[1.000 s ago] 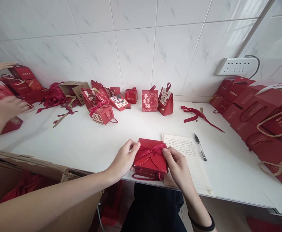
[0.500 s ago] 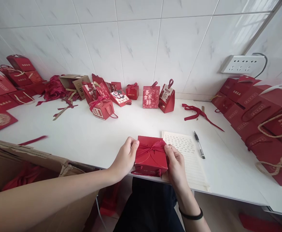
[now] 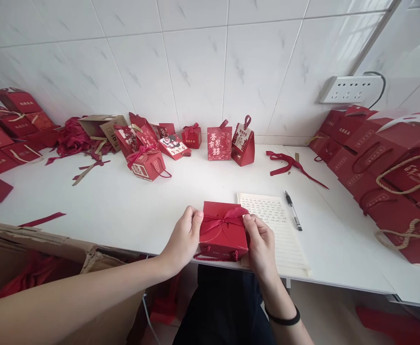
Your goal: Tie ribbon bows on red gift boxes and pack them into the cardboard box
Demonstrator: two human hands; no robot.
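A red gift box (image 3: 221, 245) with a red cord handle sits at the table's front edge, in front of me. Across its lid runs a red ribbon (image 3: 227, 218), tied in the middle. Thumb and fingers of my left hand (image 3: 184, 235) are pinched at the box's left edge, where the ribbon reaches it; the exact grip is partly hidden. At the right edge my right hand (image 3: 262, 242) pinches the ribbon's other side. Under the right hand lies a notebook (image 3: 285, 251) with written lines, and a black pen (image 3: 294, 211) rests beside it.
Red boxes are stacked at right (image 3: 361, 167) and left (image 3: 19, 122). Several decorated boxes (image 3: 219, 144) stand along the tiled wall. Loose ribbon (image 3: 285, 162) lies at right, a ribbon heap (image 3: 69, 136) at left. An open carton (image 3: 87, 261) stands below the table. A power strip (image 3: 350, 89) hangs on the wall.
The view has shifted slightly, so the background appears moved a little to the left. The ribbon's right part looks a bit fuller and raised. Both hands keep their places at the box.
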